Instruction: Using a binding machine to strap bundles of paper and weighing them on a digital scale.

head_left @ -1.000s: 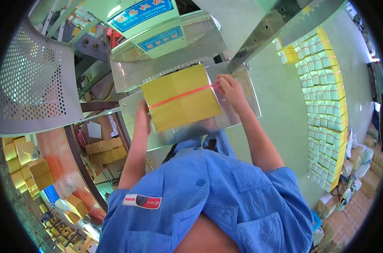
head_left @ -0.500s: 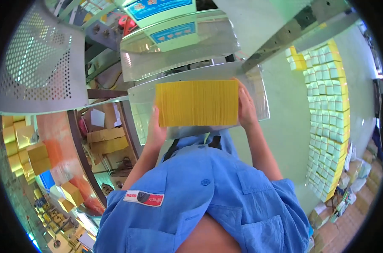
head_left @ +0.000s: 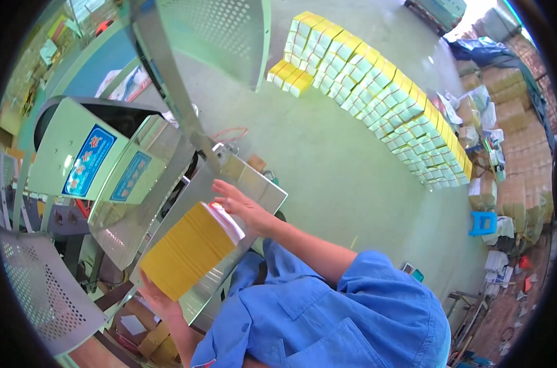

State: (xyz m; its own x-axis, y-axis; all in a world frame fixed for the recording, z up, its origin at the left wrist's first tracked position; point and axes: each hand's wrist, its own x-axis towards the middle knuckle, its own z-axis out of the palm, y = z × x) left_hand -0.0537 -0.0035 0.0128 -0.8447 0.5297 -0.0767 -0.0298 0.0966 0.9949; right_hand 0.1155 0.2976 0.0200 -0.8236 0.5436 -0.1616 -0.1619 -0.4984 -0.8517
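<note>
A thick block of yellow-edged sheets (head_left: 189, 250) is held between my two hands, above the metal work surface of the machine. Yellow covers its broad upper side, and white shows at the end by my right hand. My left hand (head_left: 158, 297) presses its near-left end, with some fingers hidden beneath. At the opposite end lies my right hand (head_left: 244, 208), its thumb side touching the white end and its other fingers stretched past it. The block sits slantwise; whether it touches the metal surface (head_left: 260, 184) I cannot tell.
A machine with a clear cover (head_left: 122, 214) stands to the left, and a metal post (head_left: 168, 86) rises beside it. A perforated metal guard (head_left: 45, 288) is at the lower left. Long rows of white-and-yellow bundles (head_left: 376, 104) line the floor, with a blue stool (head_left: 483, 223) beyond.
My view has swung to the right, showing more floor and bundles. The block now lies slanted at the left of the view, its white end showing, still between both hands.
</note>
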